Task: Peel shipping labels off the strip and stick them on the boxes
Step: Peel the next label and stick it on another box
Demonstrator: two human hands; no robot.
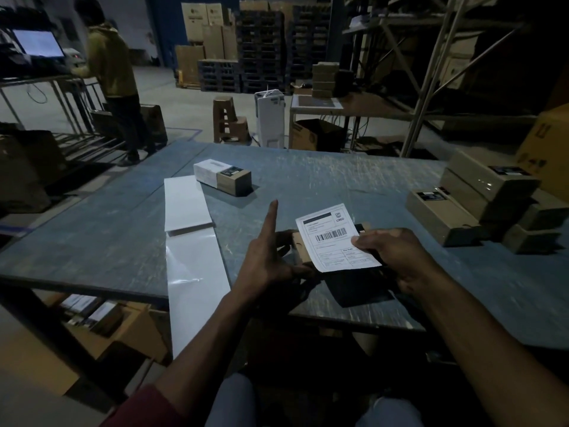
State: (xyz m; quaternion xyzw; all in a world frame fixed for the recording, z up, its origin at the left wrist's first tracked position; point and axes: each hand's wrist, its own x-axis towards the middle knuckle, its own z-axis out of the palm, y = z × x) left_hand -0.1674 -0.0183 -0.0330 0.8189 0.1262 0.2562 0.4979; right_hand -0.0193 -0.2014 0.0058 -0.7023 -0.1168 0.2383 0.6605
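Right hand [391, 257] pinches label [335, 238], long axis tilted up-left.

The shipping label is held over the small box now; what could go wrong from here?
The label is pinched only at one edge by the right hand and sits tilted over the box, so it may stick crooked or wrinkle. The left hand has its index finger raised, so the box may shift under pressure.

Dim, grainy warehouse light — glare on the strip [197, 272], edges bowed.
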